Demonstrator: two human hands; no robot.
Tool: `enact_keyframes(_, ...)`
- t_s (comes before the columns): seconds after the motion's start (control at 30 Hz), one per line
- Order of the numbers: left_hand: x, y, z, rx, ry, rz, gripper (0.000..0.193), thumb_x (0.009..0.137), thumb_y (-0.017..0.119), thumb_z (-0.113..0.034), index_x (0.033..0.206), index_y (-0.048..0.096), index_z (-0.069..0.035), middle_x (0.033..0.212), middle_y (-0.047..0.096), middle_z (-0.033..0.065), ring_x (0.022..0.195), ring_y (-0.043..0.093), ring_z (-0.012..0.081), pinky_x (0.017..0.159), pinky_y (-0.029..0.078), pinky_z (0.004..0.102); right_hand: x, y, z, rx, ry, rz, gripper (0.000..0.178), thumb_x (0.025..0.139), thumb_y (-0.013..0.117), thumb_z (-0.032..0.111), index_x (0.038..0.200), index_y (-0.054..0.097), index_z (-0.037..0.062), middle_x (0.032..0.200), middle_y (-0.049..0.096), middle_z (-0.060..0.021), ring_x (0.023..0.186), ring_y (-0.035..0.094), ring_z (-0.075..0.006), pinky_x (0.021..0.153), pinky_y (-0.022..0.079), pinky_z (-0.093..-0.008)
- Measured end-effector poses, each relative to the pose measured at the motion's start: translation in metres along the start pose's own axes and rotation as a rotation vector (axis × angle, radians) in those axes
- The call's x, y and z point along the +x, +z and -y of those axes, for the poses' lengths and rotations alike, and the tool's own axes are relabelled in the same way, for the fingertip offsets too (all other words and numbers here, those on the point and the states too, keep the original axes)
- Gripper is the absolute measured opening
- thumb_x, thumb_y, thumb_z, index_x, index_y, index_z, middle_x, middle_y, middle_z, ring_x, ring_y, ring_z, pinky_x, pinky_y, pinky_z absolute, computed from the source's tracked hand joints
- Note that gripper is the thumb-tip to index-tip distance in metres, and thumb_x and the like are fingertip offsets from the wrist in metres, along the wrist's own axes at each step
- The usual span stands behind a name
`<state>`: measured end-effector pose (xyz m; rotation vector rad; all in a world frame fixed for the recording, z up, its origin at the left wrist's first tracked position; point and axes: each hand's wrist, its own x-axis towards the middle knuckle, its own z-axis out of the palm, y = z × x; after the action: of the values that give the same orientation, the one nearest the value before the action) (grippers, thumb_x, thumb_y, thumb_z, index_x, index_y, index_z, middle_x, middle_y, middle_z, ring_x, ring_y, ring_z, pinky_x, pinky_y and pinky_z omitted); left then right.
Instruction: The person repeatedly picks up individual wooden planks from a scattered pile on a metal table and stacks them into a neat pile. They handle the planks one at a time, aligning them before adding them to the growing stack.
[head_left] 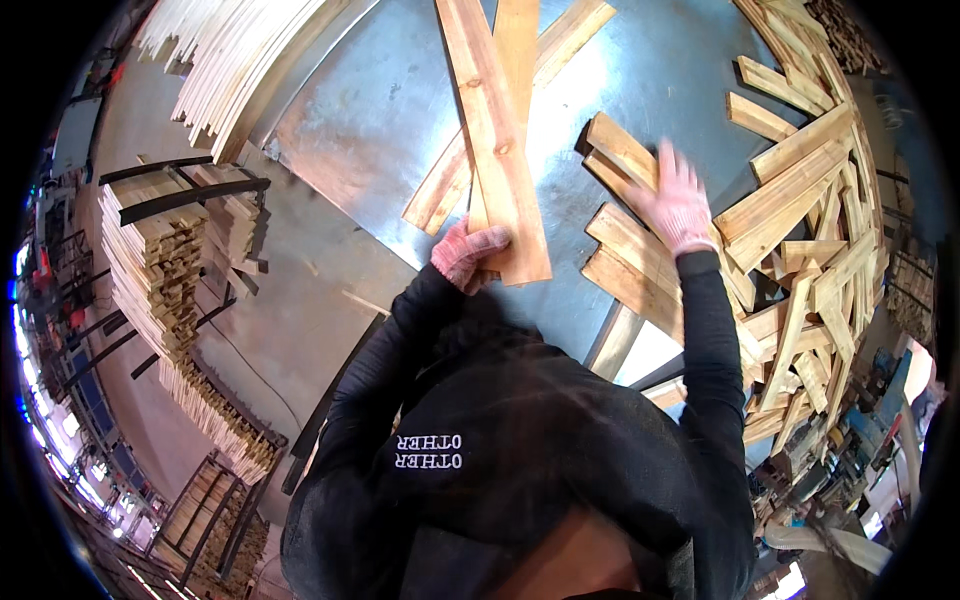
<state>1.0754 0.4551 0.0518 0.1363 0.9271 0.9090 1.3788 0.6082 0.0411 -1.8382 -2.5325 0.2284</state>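
In a pink knit glove, my left hand (470,253) is wrapped round the near end of a long wooden board (497,150). Another board (517,50) lies behind it, partly covered, and its near end also runs toward that hand. Beneath both, a further board (436,188) crosses at a slant on the metal tabletop. My right hand (680,205), gloved in pink too, is over short boards (625,150) at the right, fingers stretched out and slightly blurred. Whether its palm touches the wood I cannot tell. Close by its wrist lie more short boards (630,265).
A loose heap of short boards (790,190) covers the table's right side. The shiny metal tabletop (350,130) ends in a slanting edge at the left. Beyond it stand stacked wood strips (160,240) in dark metal racks and pale strips (235,60) at the far left.
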Motion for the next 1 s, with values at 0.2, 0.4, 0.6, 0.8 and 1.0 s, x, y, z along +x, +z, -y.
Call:
enact_keyframes(0.2,0.005,-0.032,0.037,0.449,0.453,-0.182,0.045,0.096,0.059,-0.013,0.137,0.042,-0.004,0.113,0.064,0.0103,0.098,0.063,0.0177,0.081,0.054,0.0305,-0.03,-0.015,0.014,0.161,0.116,0.113,0.098,0.075,0.071,0.055,0.145,0.033,-0.0023,0.142,0.043,-0.0269,0.134,0.04,-0.0398,0.113,0.032,-0.0444)
enact_keyframes(0.4,0.023,-0.004,0.051,0.464,0.471,-0.248,0.043,0.094,0.06,-0.016,0.131,0.05,0.002,0.111,0.065,0.0097,0.099,0.059,0.0151,0.085,0.049,0.0319,-0.021,0.035,0.131,1.22,0.345,0.394,0.112,0.075,0.077,0.034,0.154,0.004,0.002,0.145,0.042,-0.0273,0.134,0.043,-0.0369,0.11,0.035,-0.0389)
enact_keyframes(0.6,0.046,0.0,-0.115,1.147,0.485,-0.724,0.04,0.089,0.065,-0.033,0.117,0.064,-0.004,0.095,0.071,0.013,0.075,0.068,0.0253,0.07,0.056,0.0385,-0.036,0.028,0.116,1.361,0.462,0.43,0.104,0.077,0.072,0.01,0.156,0.004,0.0066,0.13,0.055,-0.0163,0.119,0.055,-0.0245,0.101,0.044,-0.0321)
enact_keyframes(0.8,0.195,0.041,-0.332,1.756,0.579,-0.909,0.048,0.086,0.055,-0.049,0.114,0.063,-0.011,0.103,0.069,0.0208,0.096,0.066,0.0382,0.083,0.053,0.0472,-0.031,0.022,0.112,1.223,0.471,0.459,0.106,0.08,0.075,0.016,0.155,0.002,0.0057,0.137,0.052,-0.0184,0.121,0.055,-0.0279,0.101,0.045,-0.0329)
enact_keyframes(1.0,0.334,0.075,-0.459,1.887,0.502,-0.913,0.043,0.087,0.056,-0.042,0.115,0.064,-0.011,0.118,0.065,0.019,0.112,0.062,0.0351,0.095,0.05,0.046,-0.031,0.037,0.111,1.269,0.28,0.288,0.106,0.078,0.077,0.015,0.154,0.004,0.0009,0.143,0.045,-0.023,0.131,0.047,-0.0344,0.106,0.04,-0.0384)
